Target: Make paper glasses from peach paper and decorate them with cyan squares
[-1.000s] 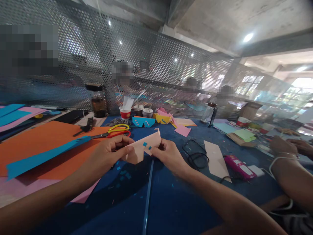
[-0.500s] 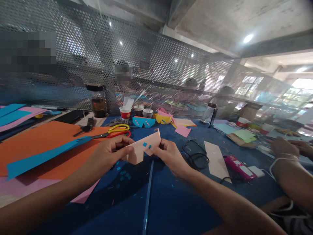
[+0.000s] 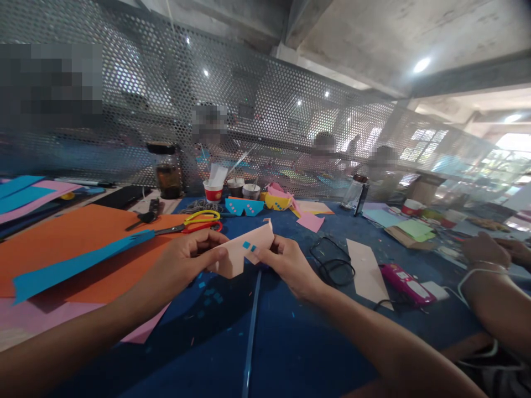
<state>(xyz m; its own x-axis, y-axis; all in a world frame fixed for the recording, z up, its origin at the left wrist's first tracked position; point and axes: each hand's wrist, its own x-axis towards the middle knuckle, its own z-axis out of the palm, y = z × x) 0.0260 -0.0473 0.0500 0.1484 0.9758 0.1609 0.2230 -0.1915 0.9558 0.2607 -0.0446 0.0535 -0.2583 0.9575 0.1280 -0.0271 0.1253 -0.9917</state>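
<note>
A peach paper cut-out (image 3: pixel 243 253) with small blue squares stuck on it hangs just above the blue table (image 3: pixel 290 342). My left hand (image 3: pixel 188 258) pinches its left end with fingers curled. My right hand (image 3: pixel 284 262) pinches its right side, thumb beside the blue squares. Tiny blue paper bits (image 3: pixel 209 296) lie on the table under my hands.
Orange sheet (image 3: pixel 70 237) with a blue strip (image 3: pixel 78 262) lies left; yellow and red scissors (image 3: pixel 199 220) behind it. Cups (image 3: pixel 212 190), a jar (image 3: pixel 166 168) and paper shapes stand by the mesh screen. A black cable (image 3: pixel 332 262), peach strip (image 3: pixel 367 271) and pink device (image 3: pixel 404 281) lie right. Another person's arm (image 3: pixel 493 298) rests far right.
Hardly anything has moved; both hands keep their pinch on the peach cut-out, with only a slight shift of my right fingers.
</note>
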